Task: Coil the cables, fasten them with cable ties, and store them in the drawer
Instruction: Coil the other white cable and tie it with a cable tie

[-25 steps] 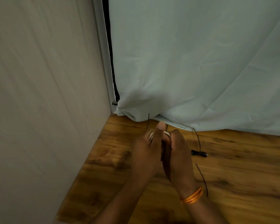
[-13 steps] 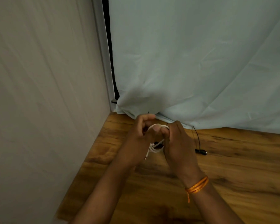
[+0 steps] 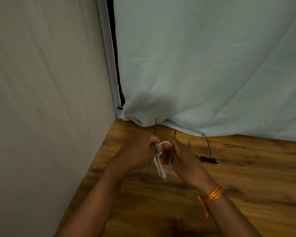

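A coiled white cable (image 3: 161,166) hangs between my two hands above the wooden table (image 3: 246,177). My left hand (image 3: 138,151) pinches the top of the coil from the left. My right hand (image 3: 183,156) grips the coil from the right, an orange thread band on its wrist. The cable's plug end dangles below the hands. Thin black cable ties (image 3: 155,125) stick up behind the hands. A black cable (image 3: 208,159) lies on the table to the right of my right hand.
A beige fabric wall (image 3: 50,100) stands close on the left. A pale blue curtain (image 3: 212,65) closes the back and drapes onto the table's far edge. Bare wood extends to the right and toward me.
My hands have drawn slightly apart and the white coil now hangs lower between them, with its plug end showing. One second ago the hands were pressed together over the coil.
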